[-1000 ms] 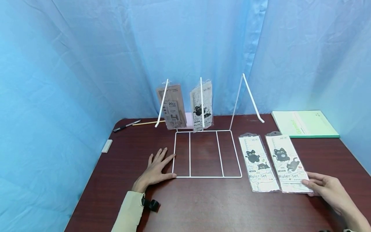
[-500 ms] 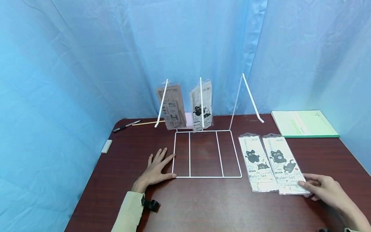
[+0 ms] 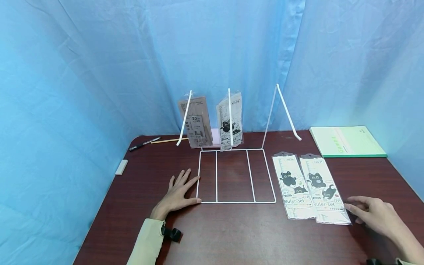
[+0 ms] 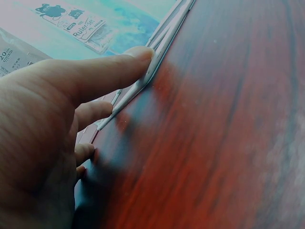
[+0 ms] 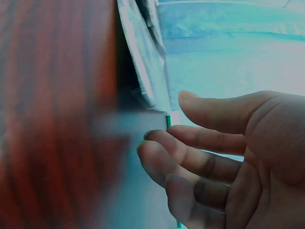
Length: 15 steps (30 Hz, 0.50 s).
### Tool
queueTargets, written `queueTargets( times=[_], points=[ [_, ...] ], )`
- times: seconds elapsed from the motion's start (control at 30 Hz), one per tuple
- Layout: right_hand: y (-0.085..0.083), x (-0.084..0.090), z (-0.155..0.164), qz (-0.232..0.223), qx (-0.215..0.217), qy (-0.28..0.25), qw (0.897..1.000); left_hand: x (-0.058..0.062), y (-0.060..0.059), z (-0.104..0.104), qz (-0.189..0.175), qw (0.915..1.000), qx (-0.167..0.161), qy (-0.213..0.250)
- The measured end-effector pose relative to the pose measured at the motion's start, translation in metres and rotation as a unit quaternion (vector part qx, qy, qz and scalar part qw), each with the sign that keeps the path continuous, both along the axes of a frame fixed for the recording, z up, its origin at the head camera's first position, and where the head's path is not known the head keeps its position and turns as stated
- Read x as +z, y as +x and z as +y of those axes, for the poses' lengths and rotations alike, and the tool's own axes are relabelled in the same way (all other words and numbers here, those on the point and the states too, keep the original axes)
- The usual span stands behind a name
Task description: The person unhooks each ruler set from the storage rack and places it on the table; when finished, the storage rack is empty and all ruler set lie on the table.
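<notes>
My left hand [image 3: 180, 191] lies flat on the dark wooden table [image 3: 232, 232], fingers straight, its thumb against the front left corner of a white wire rack [image 3: 216, 176]. The left wrist view shows the thumb [image 4: 119, 64] touching the wire [image 4: 159, 50]. Two cat-printed ruler-set packets lie flat to the right of the rack, the right one [image 3: 326, 195] overlapping the left one [image 3: 291, 184]. Beside the right packet's lower corner, my right hand [image 3: 369, 213] is open and holds nothing. Its relaxed fingers [image 5: 190, 157] sit next to the packet's edge [image 5: 143, 62].
The rack's uprights hold a brown packet [image 3: 196, 121] and another ruler-set packet [image 3: 230, 121]. A green notebook [image 3: 347, 141] lies at the back right. A pen [image 3: 144, 143], a pencil [image 3: 169, 140] and a white eraser [image 3: 122, 167] lie at the back left. Blue curtains surround the table.
My right hand has slid the right packet leftward until it overlaps the left one, then drawn back slightly to the right. The left hand has not moved.
</notes>
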State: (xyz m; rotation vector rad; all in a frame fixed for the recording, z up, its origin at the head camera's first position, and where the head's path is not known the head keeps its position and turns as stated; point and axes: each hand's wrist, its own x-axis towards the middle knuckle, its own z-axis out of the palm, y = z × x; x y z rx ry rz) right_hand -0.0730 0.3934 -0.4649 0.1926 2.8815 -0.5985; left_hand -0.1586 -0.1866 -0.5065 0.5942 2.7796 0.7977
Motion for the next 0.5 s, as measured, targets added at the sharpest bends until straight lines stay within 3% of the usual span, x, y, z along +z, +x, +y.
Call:
queueTargets(
  times=[0.27, 0.5],
  points=[
    [-0.01, 0.012, -0.01, 0.132, -0.017, 0.023, 0.991, 0.001, -0.001, 0.0, -0.007, 0.9999, -0.001, -0.01],
    [-0.019, 0.022, -0.034, 0.179, -0.027, -0.025, 0.983, 0.0, 0.0, 0.0, -0.003, 1.0, 0.003, -0.007]
  ],
)
